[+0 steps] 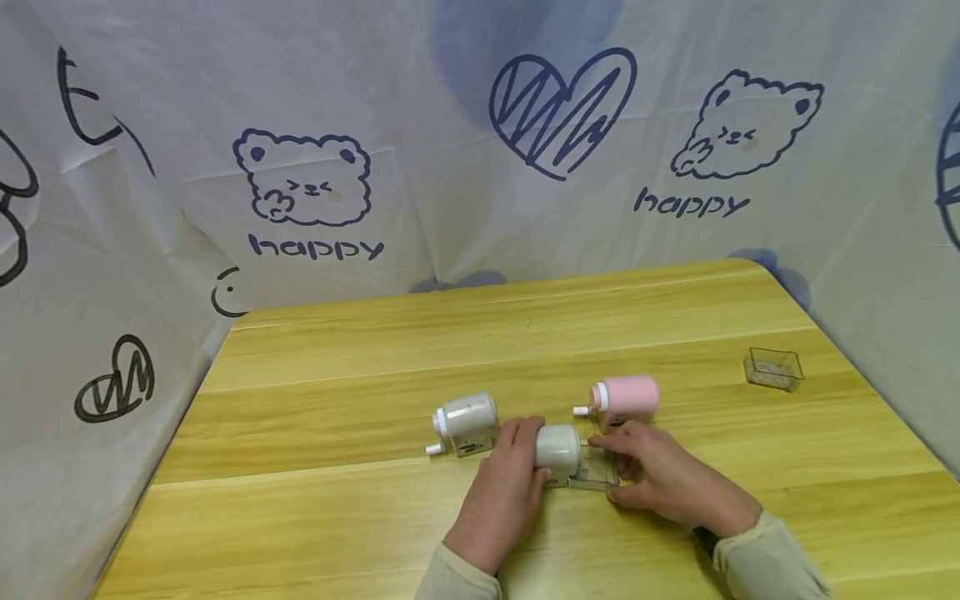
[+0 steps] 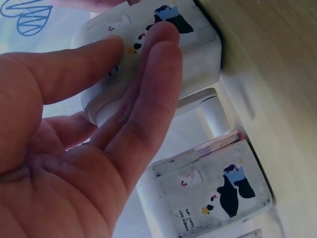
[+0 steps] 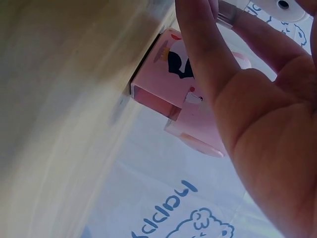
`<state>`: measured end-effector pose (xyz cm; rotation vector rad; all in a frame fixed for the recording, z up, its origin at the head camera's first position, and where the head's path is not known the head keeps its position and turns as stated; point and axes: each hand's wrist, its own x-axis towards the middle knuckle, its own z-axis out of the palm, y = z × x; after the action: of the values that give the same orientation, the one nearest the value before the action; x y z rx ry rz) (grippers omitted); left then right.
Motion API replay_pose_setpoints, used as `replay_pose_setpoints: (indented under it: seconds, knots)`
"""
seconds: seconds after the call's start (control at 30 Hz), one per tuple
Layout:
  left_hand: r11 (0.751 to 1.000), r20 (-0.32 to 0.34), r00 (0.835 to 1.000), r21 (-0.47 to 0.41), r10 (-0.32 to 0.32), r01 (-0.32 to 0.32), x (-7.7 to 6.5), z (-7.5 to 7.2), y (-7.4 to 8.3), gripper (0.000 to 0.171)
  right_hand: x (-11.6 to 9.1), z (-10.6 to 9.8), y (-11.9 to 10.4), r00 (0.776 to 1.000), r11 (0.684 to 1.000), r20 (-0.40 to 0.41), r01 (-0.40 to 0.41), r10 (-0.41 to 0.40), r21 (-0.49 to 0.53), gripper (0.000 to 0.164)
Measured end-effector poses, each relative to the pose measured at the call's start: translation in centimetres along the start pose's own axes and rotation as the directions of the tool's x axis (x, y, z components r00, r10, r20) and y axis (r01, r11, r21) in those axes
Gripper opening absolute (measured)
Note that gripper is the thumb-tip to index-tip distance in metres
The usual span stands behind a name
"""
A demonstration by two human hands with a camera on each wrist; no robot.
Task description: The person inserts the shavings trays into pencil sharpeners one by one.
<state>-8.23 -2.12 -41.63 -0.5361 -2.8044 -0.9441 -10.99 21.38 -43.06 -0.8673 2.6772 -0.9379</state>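
My left hand grips a grey-white crank pencil sharpener on the table, its palm covering the crank end. Out of that sharpener's right end sticks a clear shavings drawer. Thumb and fingers of my right hand pinch the drawer's outer end. A panda print shows on the gripped sharpener in the left wrist view. Just left stands a second grey-white sharpener with its white crank facing left. Behind my right hand is a pink sharpener, its side partly covered by the fingers in the right wrist view.
A small clear open box sits toward the right side of the wooden table. White cloth with drawn bears and hearts hangs behind the table and along both sides.
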Motion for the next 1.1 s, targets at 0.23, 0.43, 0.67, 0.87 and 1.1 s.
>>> replay_pose_setpoints:
  seconds: [0.23, 0.43, 0.67, 0.87, 1.1]
  knots:
    - [1.0, 0.009, 1.0, 0.005, -0.005, 0.005, 0.0, -0.1, 0.1, 0.052, 0.0, 0.1, -0.1, 1.0, 1.0, -0.022, 0.008, -0.008, 0.014, 0.059]
    - [1.0, 0.003, 1.0, 0.0, 0.0, 0.0, -0.1, 0.0, 0.1, 0.051, 0.1, 0.2, -0.2, 0.999, 1.0, -0.024, 0.022, -0.022, 0.019, 0.058]
    - [1.0, -0.013, 1.0, -0.008, 0.003, -0.003, -0.1, 0.0, 0.1, 0.052, 0.3, 0.5, -0.2, 0.998, 0.999, -0.047, 0.042, -0.042, 0.008, 0.056]
    - [1.0, -0.015, 1.0, -0.005, 0.01, -0.01, -0.2, -0.1, 0.1, 0.051, 0.6, 1.0, -0.3, 0.994, 0.998, -0.093, 0.057, -0.058, -0.013, 0.051]
    - [1.0, 0.0, 1.0, -0.011, -0.011, 0.011, -0.2, -0.1, 0.2, 0.052, 0.6, 1.1, -0.5, 0.995, 0.998, -0.089, 0.052, -0.055, -0.04, 0.054]
